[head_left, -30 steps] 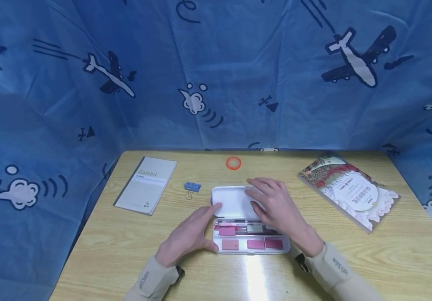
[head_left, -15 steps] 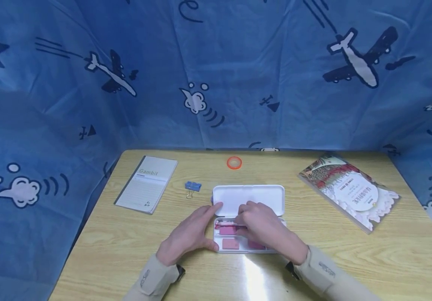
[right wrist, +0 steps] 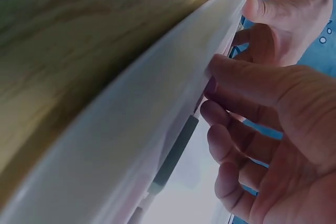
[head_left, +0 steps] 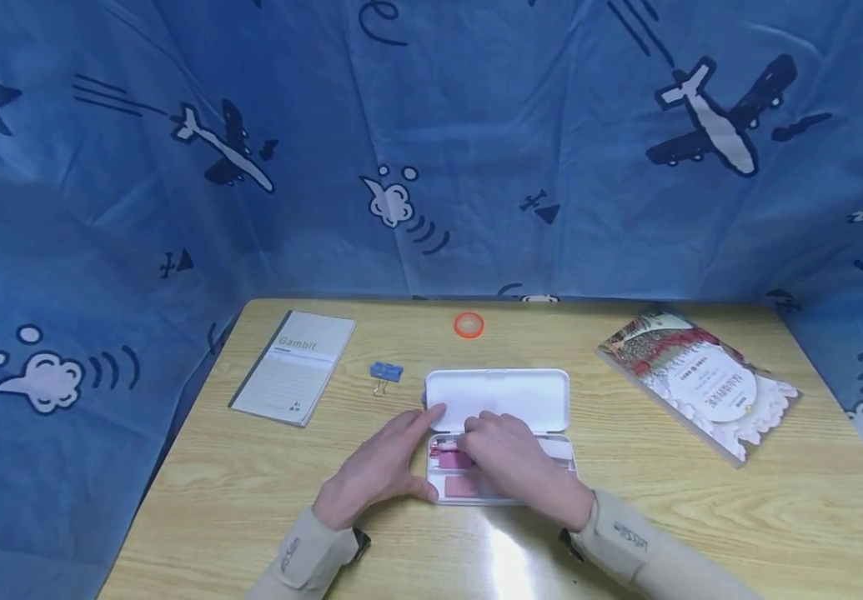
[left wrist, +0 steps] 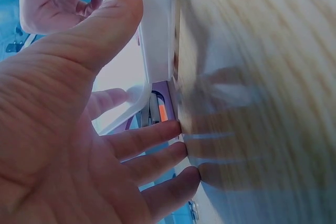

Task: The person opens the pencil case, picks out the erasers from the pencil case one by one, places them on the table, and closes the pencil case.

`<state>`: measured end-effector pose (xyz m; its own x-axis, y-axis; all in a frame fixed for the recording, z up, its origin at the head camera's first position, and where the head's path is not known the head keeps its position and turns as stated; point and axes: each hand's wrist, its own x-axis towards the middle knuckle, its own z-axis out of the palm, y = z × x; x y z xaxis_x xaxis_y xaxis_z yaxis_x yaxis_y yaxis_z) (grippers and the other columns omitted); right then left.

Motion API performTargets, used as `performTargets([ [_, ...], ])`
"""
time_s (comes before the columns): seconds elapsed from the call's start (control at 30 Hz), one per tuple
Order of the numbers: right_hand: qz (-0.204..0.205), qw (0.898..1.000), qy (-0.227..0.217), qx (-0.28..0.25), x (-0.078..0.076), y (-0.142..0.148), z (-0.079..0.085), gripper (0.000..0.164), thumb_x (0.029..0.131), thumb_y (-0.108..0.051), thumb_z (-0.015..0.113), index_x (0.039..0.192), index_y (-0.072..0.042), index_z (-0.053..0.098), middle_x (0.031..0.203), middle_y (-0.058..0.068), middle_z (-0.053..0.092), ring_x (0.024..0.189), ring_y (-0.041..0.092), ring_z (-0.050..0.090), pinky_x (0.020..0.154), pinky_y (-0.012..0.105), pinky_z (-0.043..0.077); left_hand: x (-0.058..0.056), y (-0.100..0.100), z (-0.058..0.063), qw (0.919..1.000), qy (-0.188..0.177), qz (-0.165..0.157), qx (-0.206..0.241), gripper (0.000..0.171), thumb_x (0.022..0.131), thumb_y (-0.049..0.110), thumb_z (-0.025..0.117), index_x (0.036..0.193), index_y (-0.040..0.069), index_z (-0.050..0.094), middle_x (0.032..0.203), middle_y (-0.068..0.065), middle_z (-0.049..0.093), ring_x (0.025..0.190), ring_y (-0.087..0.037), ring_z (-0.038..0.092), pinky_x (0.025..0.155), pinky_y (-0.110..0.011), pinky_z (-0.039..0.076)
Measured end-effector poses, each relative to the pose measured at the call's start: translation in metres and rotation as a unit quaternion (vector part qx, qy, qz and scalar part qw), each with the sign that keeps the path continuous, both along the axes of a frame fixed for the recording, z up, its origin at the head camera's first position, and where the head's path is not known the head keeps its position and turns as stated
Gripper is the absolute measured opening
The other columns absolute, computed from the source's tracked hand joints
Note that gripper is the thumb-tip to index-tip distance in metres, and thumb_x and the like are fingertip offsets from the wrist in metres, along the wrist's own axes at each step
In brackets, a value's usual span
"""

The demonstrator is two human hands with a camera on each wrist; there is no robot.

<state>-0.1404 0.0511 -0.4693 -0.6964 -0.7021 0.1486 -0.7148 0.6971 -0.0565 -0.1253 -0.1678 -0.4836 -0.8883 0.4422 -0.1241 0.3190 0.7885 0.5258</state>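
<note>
An open white pencil case lies on the table, lid folded back. Pink erasers and pens lie inside. My left hand rests at its left side, fingers extended: thumb at the front corner, forefinger against the lid. My right hand reaches into the case with curled fingers, covering its middle. In the right wrist view, the right thumb and forefinger come close together inside the wall, near a slim grey piece; I cannot tell what they hold.
A blue binder clip lies left of the lid, and an orange tape roll behind it. A notebook lies at the left, a floral-covered book at the right. Blue printed cloth hangs behind the table.
My right hand has come down from the lid into the case, its fingers curling, and shifted slightly left. The left hand has stayed at the case's left side.
</note>
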Motion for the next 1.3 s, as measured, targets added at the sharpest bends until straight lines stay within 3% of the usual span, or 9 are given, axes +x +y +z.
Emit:
performTargets([
  [0.27,-0.001,1.000,0.016,-0.006,0.000,-0.001,-0.002,0.018,0.074,-0.017,0.085,0.074,-0.019,0.067,0.066,-0.008,0.060,0.060,0.010,0.047,0.050,0.021,0.035,-0.001,0.000,-0.001,1.0000,0.004,-0.002,-0.004,0.123,0.062,0.050,0.089,0.163,0.026,0.023,0.158,-0.012,0.042,0.144,-0.029,0.044,0.119,-0.046,0.043],
  [0.53,-0.010,0.999,0.008,-0.034,0.001,0.001,-0.003,0.016,0.068,-0.014,0.077,0.066,-0.021,0.063,0.060,-0.011,0.055,0.056,0.009,0.041,0.052,0.022,0.033,-0.001,-0.001,-0.003,0.9999,0.012,-0.002,-0.001,0.125,0.061,0.050,0.090,0.163,0.026,0.023,0.155,-0.010,0.045,0.141,-0.027,0.046,0.117,-0.044,0.045],
  [0.87,-0.021,0.998,0.003,-0.051,0.000,0.018,0.004,0.009,0.081,-0.020,0.079,0.075,-0.020,0.072,0.066,-0.010,0.062,0.060,0.008,0.048,0.056,0.021,0.038,-0.001,0.000,-0.002,1.0000,0.004,0.000,0.000,0.123,0.062,0.047,0.091,0.163,0.025,0.023,0.156,-0.011,0.044,0.142,-0.028,0.046,0.118,-0.044,0.044],
  [1.03,-0.049,0.996,0.012,-0.071,-0.003,0.038,0.009,0.010,0.076,-0.017,0.085,0.079,-0.018,0.075,0.068,-0.009,0.067,0.062,0.008,0.052,0.058,0.024,0.045,-0.001,0.002,-0.002,1.0000,-0.005,0.004,-0.004,0.124,0.062,0.048,0.091,0.163,0.026,0.022,0.158,-0.011,0.042,0.144,-0.029,0.044,0.120,-0.045,0.042],
  [1.3,-0.102,0.991,-0.018,-0.083,-0.004,0.070,0.014,0.015,0.074,-0.011,0.085,0.087,-0.017,0.079,0.076,-0.005,0.072,0.067,0.009,0.056,0.063,0.027,0.051,-0.001,0.002,-0.001,0.9999,-0.008,0.006,-0.008,0.124,0.062,0.047,0.091,0.163,0.025,0.022,0.158,-0.011,0.042,0.144,-0.029,0.044,0.120,-0.045,0.041],
])
